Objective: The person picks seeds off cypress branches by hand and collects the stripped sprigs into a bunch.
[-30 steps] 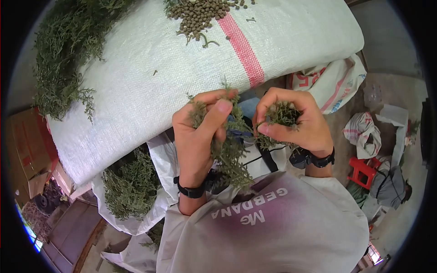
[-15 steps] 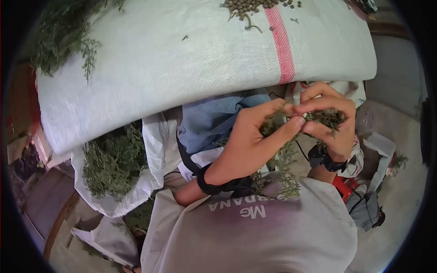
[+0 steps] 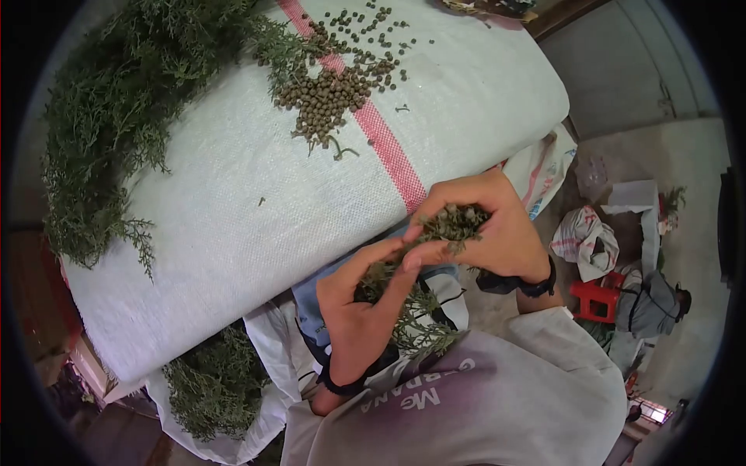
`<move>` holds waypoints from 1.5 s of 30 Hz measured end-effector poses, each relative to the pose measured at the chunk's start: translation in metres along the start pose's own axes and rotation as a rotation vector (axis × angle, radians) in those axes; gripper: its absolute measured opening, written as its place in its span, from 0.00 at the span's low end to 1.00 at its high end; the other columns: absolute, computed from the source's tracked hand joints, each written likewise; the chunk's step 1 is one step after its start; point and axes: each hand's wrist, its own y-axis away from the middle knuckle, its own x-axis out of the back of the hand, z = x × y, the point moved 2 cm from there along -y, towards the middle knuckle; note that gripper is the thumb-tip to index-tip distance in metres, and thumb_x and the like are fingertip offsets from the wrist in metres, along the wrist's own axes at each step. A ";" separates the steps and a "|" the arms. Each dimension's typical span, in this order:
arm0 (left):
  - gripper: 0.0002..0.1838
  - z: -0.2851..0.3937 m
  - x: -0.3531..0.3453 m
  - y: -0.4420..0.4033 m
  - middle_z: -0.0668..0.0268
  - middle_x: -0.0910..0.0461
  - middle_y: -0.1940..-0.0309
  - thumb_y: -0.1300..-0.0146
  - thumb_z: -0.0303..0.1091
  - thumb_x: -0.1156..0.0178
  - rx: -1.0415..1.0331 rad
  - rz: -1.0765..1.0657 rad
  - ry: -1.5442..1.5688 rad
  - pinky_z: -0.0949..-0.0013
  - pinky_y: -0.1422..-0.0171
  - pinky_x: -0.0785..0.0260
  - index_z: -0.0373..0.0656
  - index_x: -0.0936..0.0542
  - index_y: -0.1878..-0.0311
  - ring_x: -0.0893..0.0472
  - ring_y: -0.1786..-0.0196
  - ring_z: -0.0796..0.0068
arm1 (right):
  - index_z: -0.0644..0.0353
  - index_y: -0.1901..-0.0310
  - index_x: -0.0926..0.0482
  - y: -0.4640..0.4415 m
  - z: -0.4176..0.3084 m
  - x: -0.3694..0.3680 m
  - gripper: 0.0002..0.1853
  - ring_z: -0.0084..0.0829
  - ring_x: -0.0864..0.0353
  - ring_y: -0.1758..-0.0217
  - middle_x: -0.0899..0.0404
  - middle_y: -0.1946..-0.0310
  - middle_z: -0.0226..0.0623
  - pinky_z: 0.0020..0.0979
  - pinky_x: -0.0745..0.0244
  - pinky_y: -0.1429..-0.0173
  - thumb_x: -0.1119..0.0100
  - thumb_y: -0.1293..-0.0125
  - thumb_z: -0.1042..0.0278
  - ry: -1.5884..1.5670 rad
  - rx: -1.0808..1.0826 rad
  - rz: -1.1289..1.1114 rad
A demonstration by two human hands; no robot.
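Observation:
My left hand (image 3: 361,311) is closed on a green leafy sprig (image 3: 423,314) that hangs below its fingers over the shirt. Fingertips of both hands meet around the plant. Curled round a bunch of green twigs with small round brown cones (image 3: 454,224) is my right hand (image 3: 501,225). Beyond the hands lies a stuffed white woven sack (image 3: 256,233) with a red stripe. On it rest a pile of small round brown cones (image 3: 322,101) and a large heap of green branches (image 3: 116,101).
An open white bag (image 3: 268,373) of green sprigs (image 3: 214,384) stands at the lower left. To the right are a red stool (image 3: 595,301), a grey bundle (image 3: 649,307), a crumpled white sack (image 3: 584,242) and a white box (image 3: 633,198). Cardboard (image 3: 35,311) is at far left.
The view has shifted between frames. The hands, apart one second ago, came together by half a second ago and remain touching at the fingertips, both still holding greenery.

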 end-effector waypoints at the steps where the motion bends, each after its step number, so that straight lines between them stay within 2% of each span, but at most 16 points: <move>1: 0.11 -0.001 0.001 -0.001 0.64 0.13 0.60 0.30 0.26 0.39 0.076 0.026 0.039 0.80 0.64 0.32 0.32 0.19 0.48 0.24 0.68 0.87 | 0.66 0.65 0.15 -0.003 -0.003 0.002 0.11 0.19 0.18 0.69 0.15 0.69 0.32 0.23 0.28 0.65 0.23 0.50 0.77 -0.068 -0.093 -0.016; 3: 0.12 -0.004 0.005 -0.004 0.61 0.13 0.60 0.28 0.27 0.42 0.071 0.006 0.086 0.81 0.67 0.33 0.33 0.20 0.46 0.24 0.71 0.87 | 0.66 0.65 0.15 -0.011 -0.007 0.009 0.10 0.19 0.18 0.68 0.14 0.68 0.32 0.23 0.27 0.64 0.24 0.48 0.76 -0.135 -0.189 -0.029; 5: 0.15 -0.006 0.008 -0.007 0.54 0.13 0.60 0.25 0.31 0.48 0.060 -0.016 0.173 0.82 0.73 0.34 0.34 0.23 0.42 0.25 0.76 0.87 | 0.66 0.64 0.16 -0.035 -0.007 0.034 0.07 0.17 0.19 0.67 0.13 0.66 0.30 0.22 0.26 0.62 0.28 0.41 0.73 0.196 -0.154 0.141; 8: 0.13 -0.001 0.007 -0.008 0.57 0.13 0.58 0.24 0.31 0.48 0.099 0.037 0.284 0.83 0.72 0.39 0.34 0.23 0.43 0.31 0.76 0.92 | 0.63 0.61 0.15 -0.074 0.023 0.069 0.09 0.20 0.19 0.69 0.13 0.67 0.33 0.25 0.25 0.61 0.31 0.39 0.68 0.515 -0.126 0.365; 10: 0.13 0.004 0.008 -0.011 0.58 0.13 0.57 0.24 0.31 0.48 0.117 0.052 0.335 0.84 0.71 0.42 0.34 0.24 0.44 0.34 0.76 0.94 | 0.60 0.58 0.14 -0.094 0.029 0.076 0.11 0.26 0.19 0.70 0.13 0.68 0.37 0.28 0.25 0.61 0.32 0.38 0.63 0.960 -0.081 0.292; 15: 0.09 0.008 0.013 -0.014 0.55 0.13 0.58 0.25 0.29 0.48 0.120 0.118 0.447 0.85 0.69 0.40 0.36 0.26 0.47 0.31 0.74 0.93 | 0.57 0.55 0.13 -0.117 0.043 0.081 0.12 0.32 0.19 0.72 0.15 0.68 0.41 0.32 0.25 0.61 0.33 0.36 0.61 1.031 -0.154 0.301; 19: 0.07 0.000 0.017 -0.013 0.55 0.13 0.60 0.25 0.27 0.48 0.081 0.164 0.407 0.85 0.69 0.38 0.36 0.27 0.50 0.29 0.72 0.91 | 0.59 0.54 0.13 -0.122 0.046 0.076 0.13 0.24 0.25 0.79 0.12 0.67 0.37 0.27 0.31 0.70 0.33 0.37 0.62 1.038 -0.042 0.229; 23: 0.06 -0.005 0.022 -0.014 0.57 0.14 0.63 0.26 0.26 0.47 -0.033 0.129 0.360 0.84 0.69 0.35 0.35 0.25 0.51 0.27 0.71 0.90 | 0.67 0.65 0.14 -0.121 0.020 0.065 0.08 0.30 0.21 0.77 0.15 0.76 0.42 0.33 0.26 0.68 0.32 0.39 0.69 1.153 -0.132 0.228; 27: 0.05 -0.002 0.024 -0.012 0.58 0.14 0.65 0.27 0.25 0.45 -0.025 0.099 0.378 0.83 0.70 0.34 0.33 0.23 0.54 0.25 0.71 0.88 | 0.68 0.68 0.15 -0.120 0.019 0.067 0.10 0.25 0.22 0.76 0.16 0.76 0.39 0.33 0.28 0.68 0.31 0.40 0.67 1.060 -0.141 0.272; 30: 0.05 0.001 0.021 -0.009 0.58 0.14 0.66 0.27 0.26 0.45 -0.021 0.094 0.411 0.82 0.71 0.34 0.33 0.22 0.56 0.24 0.72 0.88 | 0.68 0.68 0.16 -0.112 0.018 0.083 0.12 0.21 0.23 0.74 0.17 0.77 0.36 0.32 0.28 0.67 0.30 0.40 0.66 0.710 0.036 0.354; 31: 0.05 0.001 0.020 -0.008 0.58 0.14 0.65 0.27 0.25 0.45 -0.057 0.084 0.394 0.82 0.71 0.33 0.33 0.22 0.56 0.24 0.73 0.88 | 0.68 0.68 0.16 -0.117 0.047 0.107 0.12 0.20 0.23 0.73 0.18 0.77 0.35 0.31 0.28 0.66 0.30 0.41 0.65 0.262 0.386 0.183; 33: 0.05 0.001 0.018 -0.010 0.56 0.14 0.65 0.28 0.25 0.44 -0.132 0.047 0.356 0.82 0.72 0.32 0.32 0.22 0.57 0.23 0.73 0.87 | 0.65 0.61 0.15 -0.102 0.030 0.104 0.12 0.17 0.29 0.78 0.14 0.71 0.35 0.25 0.36 0.71 0.31 0.39 0.64 0.164 0.359 0.241; 34: 0.05 0.002 0.017 -0.009 0.56 0.14 0.65 0.28 0.25 0.44 -0.123 0.045 0.356 0.82 0.72 0.32 0.32 0.22 0.57 0.23 0.73 0.87 | 0.63 0.54 0.14 -0.067 -0.021 0.068 0.13 0.13 0.35 0.83 0.11 0.65 0.35 0.20 0.43 0.76 0.33 0.37 0.64 0.518 -0.011 0.456; 37: 0.05 0.009 0.016 -0.006 0.55 0.13 0.64 0.28 0.24 0.45 -0.057 0.140 0.363 0.81 0.71 0.29 0.32 0.21 0.58 0.21 0.71 0.87 | 0.68 0.55 0.16 -0.029 -0.033 0.030 0.12 0.08 0.42 0.85 0.12 0.63 0.40 0.15 0.51 0.79 0.36 0.36 0.69 0.341 -0.024 0.528; 42: 0.04 0.004 0.018 -0.004 0.51 0.13 0.62 0.28 0.22 0.45 -0.096 0.156 0.280 0.81 0.69 0.27 0.32 0.23 0.56 0.20 0.69 0.86 | 0.70 0.55 0.19 0.006 -0.015 -0.028 0.10 0.10 0.41 0.86 0.13 0.65 0.46 0.15 0.48 0.80 0.37 0.35 0.73 0.030 -0.115 0.523; 45: 0.03 0.006 0.015 -0.002 0.50 0.14 0.62 0.29 0.20 0.45 0.014 0.251 0.488 0.81 0.69 0.27 0.32 0.26 0.54 0.20 0.69 0.85 | 0.70 0.57 0.21 0.009 -0.005 -0.047 0.10 0.11 0.39 0.85 0.14 0.65 0.48 0.15 0.46 0.79 0.36 0.34 0.72 -0.111 -0.152 0.515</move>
